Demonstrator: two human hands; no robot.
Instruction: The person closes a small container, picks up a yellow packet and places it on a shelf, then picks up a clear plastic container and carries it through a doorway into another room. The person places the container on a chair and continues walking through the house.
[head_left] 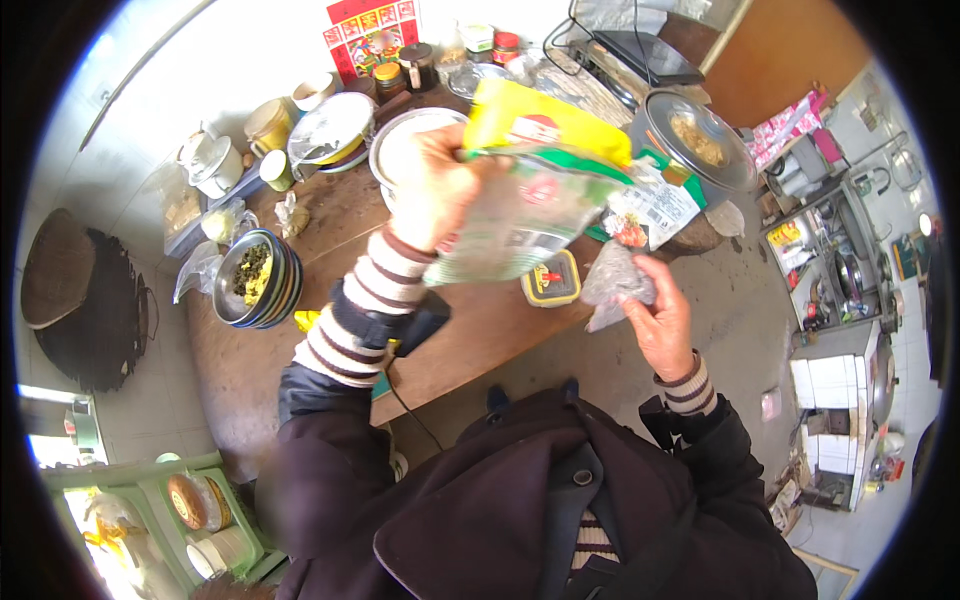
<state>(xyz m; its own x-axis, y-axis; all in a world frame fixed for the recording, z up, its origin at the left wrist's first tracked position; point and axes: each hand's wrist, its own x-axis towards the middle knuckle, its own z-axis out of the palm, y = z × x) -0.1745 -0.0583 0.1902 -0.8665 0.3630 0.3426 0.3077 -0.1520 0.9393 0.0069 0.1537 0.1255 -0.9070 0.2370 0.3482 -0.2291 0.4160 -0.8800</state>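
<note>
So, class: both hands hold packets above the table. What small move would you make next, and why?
Probably lower the right hand and set its small clear bag on the table. The left hand already grips several packets in a bunch, so a free hand would help sort them.

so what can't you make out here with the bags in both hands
- Head view: left hand fingers are hidden behind the green and yellow packets.
- Contents of the small clear bag in the right hand: too crumpled and blurred.
- Metal bowl: inside hidden by the left hand.
</note>
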